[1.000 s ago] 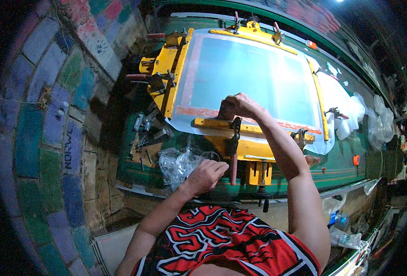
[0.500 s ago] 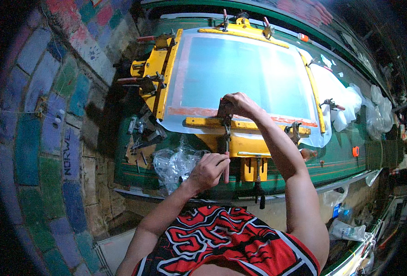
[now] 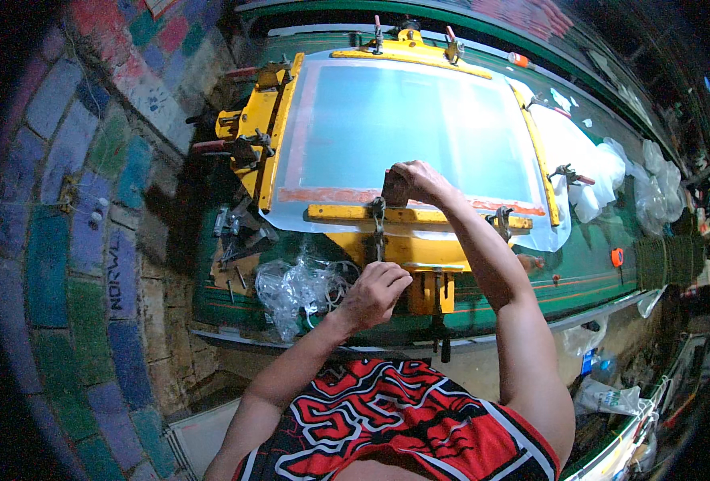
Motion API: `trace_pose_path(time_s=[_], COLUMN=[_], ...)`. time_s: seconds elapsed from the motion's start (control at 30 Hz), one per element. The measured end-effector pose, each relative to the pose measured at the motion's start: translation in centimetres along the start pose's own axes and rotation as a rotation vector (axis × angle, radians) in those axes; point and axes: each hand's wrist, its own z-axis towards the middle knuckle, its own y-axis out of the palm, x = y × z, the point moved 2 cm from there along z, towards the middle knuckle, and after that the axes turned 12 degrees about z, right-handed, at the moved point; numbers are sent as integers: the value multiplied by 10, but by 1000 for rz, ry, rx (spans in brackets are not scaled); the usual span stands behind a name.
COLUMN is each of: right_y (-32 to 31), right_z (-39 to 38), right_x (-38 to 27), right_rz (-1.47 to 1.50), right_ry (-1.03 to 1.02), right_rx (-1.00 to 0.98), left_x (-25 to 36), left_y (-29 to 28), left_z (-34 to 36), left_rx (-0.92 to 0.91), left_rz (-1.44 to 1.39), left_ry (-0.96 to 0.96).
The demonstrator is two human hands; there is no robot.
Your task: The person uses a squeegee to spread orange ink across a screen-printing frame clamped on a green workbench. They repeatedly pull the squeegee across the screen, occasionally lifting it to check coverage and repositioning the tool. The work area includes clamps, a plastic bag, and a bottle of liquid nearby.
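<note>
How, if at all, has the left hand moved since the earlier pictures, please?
Yes, the left hand has moved rightward: judged against the yellow bracket, it is closer to the slotted end, and now hides the handle of a clamp.

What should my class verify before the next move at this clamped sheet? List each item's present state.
1. Right hand gripping the dark block: ok.
2. Left hand closed around the near-left clamp's handle: cannot tell; the hand hides it.
3. Yellow bars along all four sides of the translucent sheet: ok.
4. Crumpled clear plastic off the sheet: ok.
5. Loose metal pieces put away: not ok, lying at left.
</note>
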Motion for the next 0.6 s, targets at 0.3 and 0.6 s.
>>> trace_pose_path(time_s=[0.3,0.6], right_y=[-13,-34], right_z=[-21,-37], right_x=[15,25], right_rz=[-40,-75], right_ry=[-4,-43], right_rx=[53,65], left_x=[4,9], left_y=[18,35], left_z=[19,25], left_rx=[-41,-88], left_rz=[-27,26], left_ry=[-21,-69])
